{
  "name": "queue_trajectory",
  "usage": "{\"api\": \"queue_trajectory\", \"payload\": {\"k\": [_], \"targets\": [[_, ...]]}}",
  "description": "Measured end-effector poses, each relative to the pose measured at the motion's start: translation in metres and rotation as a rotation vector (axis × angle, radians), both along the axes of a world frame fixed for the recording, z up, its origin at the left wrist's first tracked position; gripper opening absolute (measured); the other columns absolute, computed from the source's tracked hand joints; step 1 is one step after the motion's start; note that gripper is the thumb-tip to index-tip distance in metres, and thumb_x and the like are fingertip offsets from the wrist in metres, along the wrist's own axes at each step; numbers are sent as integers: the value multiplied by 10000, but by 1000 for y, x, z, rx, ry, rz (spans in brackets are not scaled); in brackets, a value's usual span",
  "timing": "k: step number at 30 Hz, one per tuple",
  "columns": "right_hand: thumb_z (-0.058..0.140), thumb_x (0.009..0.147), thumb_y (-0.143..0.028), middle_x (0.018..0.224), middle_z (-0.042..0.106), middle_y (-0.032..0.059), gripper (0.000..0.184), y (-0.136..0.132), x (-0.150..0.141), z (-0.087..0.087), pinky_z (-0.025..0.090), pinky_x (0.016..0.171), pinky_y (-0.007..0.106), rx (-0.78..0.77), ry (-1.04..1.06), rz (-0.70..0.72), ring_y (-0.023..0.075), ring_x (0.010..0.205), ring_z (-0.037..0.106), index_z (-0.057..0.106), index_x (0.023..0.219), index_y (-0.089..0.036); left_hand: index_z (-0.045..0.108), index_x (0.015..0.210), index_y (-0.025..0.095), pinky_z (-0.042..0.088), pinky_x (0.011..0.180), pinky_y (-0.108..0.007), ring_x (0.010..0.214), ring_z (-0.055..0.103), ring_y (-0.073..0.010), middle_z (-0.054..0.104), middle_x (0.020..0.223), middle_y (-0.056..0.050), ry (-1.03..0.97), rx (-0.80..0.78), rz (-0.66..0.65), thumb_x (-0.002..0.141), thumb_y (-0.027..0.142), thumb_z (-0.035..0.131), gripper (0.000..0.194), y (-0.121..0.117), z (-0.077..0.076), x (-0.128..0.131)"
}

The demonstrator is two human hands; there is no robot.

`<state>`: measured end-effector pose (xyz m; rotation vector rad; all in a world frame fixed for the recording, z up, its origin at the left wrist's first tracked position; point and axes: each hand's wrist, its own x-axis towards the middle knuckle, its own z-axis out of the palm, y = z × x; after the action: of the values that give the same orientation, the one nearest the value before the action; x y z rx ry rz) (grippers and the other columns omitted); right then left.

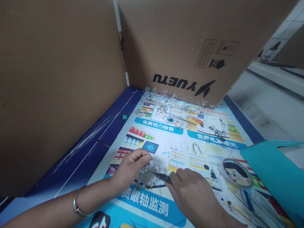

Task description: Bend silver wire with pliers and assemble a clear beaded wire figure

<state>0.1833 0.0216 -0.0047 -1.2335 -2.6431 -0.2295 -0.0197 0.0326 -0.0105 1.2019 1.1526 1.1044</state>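
Observation:
My left hand [131, 165] is pinched shut on a small cluster of clear beads on wire [147, 175], held just above the printed poster mat [158, 204]. My right hand [191, 191] is closed round dark thin-nosed pliers [161, 177], whose tip touches the bead cluster. A silver bangle [78, 202] sits on my left wrist. Bent wire hooks [180, 148] lie in a row just beyond my hands.
A heap of clear beads [166, 99] lies along the foot of the cardboard wall [188, 38]. Small dark rings [218, 133] lie at the right. A teal folder [281, 174] stands at the near right. Thin straight wires [91, 135] lie on the blue strip at the left.

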Motion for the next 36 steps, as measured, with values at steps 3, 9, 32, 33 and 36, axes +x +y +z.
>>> {"api": "queue_trajectory", "payload": {"k": [3,9,32,33,36], "targets": [[692,714,-249,640,553,14,144,1,2,-1,242,561,311,48,3,-4,171,603,476,562,702,-188,543,699,158,360,661,-240,688,470,-132,521,683,5,-52,-31,25,827,341,533,224,3,-2,0],[676,710,-220,653,538,33,125,3,-1,-8,237,566,321,157,-1,41,180,615,443,562,734,-177,523,681,158,338,595,-212,616,434,-104,509,653,13,-151,-100,51,816,363,560,248,4,-2,3],[576,766,-240,672,549,14,49,6,6,0,247,600,297,60,126,92,182,633,455,571,747,-195,514,671,161,311,555,-197,573,442,-91,513,623,19,-268,-173,39,813,387,577,274,6,-5,3],[582,758,-231,663,544,12,44,5,7,2,243,596,298,53,109,86,182,627,451,568,734,-197,516,670,162,315,562,-197,581,445,-92,513,623,20,-265,-164,40,814,385,576,272,6,-4,3],[565,767,-211,664,541,15,29,4,11,9,237,596,299,45,83,79,182,632,447,570,742,-195,519,659,165,325,571,-201,579,440,-96,513,614,20,-238,-158,44,811,394,574,280,6,-3,2]]}}
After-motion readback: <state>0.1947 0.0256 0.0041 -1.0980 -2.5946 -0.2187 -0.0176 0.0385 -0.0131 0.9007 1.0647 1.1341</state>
